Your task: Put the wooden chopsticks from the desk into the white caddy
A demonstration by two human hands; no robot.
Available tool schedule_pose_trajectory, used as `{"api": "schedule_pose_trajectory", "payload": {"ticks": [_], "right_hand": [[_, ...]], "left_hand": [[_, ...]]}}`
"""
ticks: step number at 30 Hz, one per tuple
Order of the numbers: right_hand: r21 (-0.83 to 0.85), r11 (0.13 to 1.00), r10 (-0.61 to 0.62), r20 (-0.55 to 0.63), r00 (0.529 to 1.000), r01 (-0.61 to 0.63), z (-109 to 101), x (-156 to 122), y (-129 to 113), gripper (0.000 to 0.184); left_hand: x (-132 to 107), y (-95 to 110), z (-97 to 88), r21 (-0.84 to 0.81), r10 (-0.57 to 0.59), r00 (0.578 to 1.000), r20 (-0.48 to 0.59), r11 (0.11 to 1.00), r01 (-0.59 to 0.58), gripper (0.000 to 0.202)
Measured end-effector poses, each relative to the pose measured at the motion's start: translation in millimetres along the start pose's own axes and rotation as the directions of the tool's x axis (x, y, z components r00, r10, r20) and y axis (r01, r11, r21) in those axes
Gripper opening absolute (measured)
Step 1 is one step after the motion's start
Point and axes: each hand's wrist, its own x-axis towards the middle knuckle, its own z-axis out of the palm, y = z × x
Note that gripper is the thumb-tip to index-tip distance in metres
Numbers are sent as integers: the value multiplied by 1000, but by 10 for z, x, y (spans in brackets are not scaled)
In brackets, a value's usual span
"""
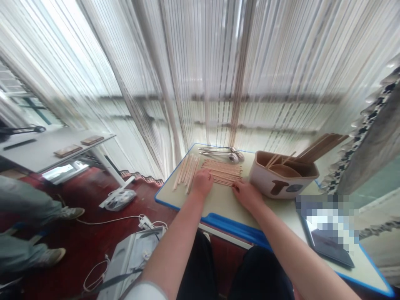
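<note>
**A:** Going left to right, with the hands as the clock's centre, what do we find at nine o'clock?

**B:** We see a white side table (46, 150) holding two wooden boards (68, 151), with a nearby person's legs (31, 204) below it on a red carpet (87, 254).

**A:** Where are the sticks?

**B:** We find them on the blue-edged table (231, 227). The left bunch of sticks (186, 173) lies loosely spread at ten o'clock. The middle bunch of sticks (221, 171) lies at twelve, side by side, just between the hands.

**A:** And the grip?

**B:** The left hand (201, 183) and right hand (246, 196) are both palm down at opposite ends of the middle bunch, with no clear clench. We can't tell whether either pinches a stick. We judge that this placing hems the bunch in and keeps it tidy.

**A:** What lies further right?

**B:** We see metal spoons (220, 152) beyond the sticks at twelve, set apart from them. A beige tub (283, 183) stands at three, with wooden utensils (318, 148) leaning out so their handles stay in reach. A blurred flat object (331, 246) lies at four, too obscured for us to name.
</note>
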Motion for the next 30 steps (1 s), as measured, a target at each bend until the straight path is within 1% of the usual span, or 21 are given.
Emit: {"api": "schedule_pose_trajectory", "payload": {"ticks": [4, 7, 9, 10, 12, 14, 15, 17, 19, 21, 24, 26, 27, 28, 30], "right_hand": [[-17, 1000, 2, 5, 1000, -2, 28, -25, 42, 26], [-59, 998, 7, 45, 999, -5, -2, -37, 30, 26], [-114, 993, -12, 73, 997, 21, -68, -71, 19, 25], [-146, 988, -28, 86, 996, 40, -124, -101, 24, 25], [-184, 981, -46, 125, 991, 69, -294, -191, 73, 24], [-140, 989, -25, 195, 980, 53, -549, -314, 184, 24], [-87, 996, -13, 232, 973, 34, -704, -383, 257, 24], [46, 999, -9, 267, 964, -4, -1057, -528, 420, 23], [145, 989, 2, 188, 982, -30, -1437, -668, 573, 24], [243, 968, 42, 84, 996, -61, -1809, -791, 694, 28], [408, 911, 117, -97, 988, -67, -2291, -935, 810, 34], [486, 872, 184, -225, 957, -53, -2529, -999, 861, 35], [517, 855, 227, -285, 931, -50, -2616, -1020, 885, 35], [546, 837, 273, -339, 900, -49, -2679, -1031, 911, 34], [591, 806, 351, -416, 839, -44, -2735, -1028, 969, 33]], "left_hand": [[19, 6, 20, -16, 12, 1000, -2, 1000, -12, 25], [28, -36, 37, -47, 16, 1000, -20, 999, -17, 24], [28, -62, 37, -85, 1, 998, -56, 996, -6, 25], [29, -64, 32, -112, -20, 995, -94, 994, 10, 25], [44, -33, 19, -183, -81, 979, -187, 982, 46, 25], [86, 56, 14, -285, -133, 962, -237, 956, 62, 27], [119, 123, 19, -345, -146, 962, -230, 937, 60, 28], [207, 295, 47, -478, -151, 976, -159, 876, 58, 31], [314, 503, 93, -603, -148, 987, -67, 794, 78, 33], [418, 722, 151, -687, -134, 991, -6, 720, 94, 34], [526, 1016, 258, -742, -64, 998, -6, 669, 38, 39], [549, 1155, 350, -767, -7, 1000, -16, 642, -8, 41], [545, 1203, 401, -780, 14, 1000, -12, 626, -18, 42], [532, 1237, 456, -791, 28, 1000, -2, 612, -18, 43], [485, 1268, 563, -800, 38, 999, 27, 599, -1, 42]]}}
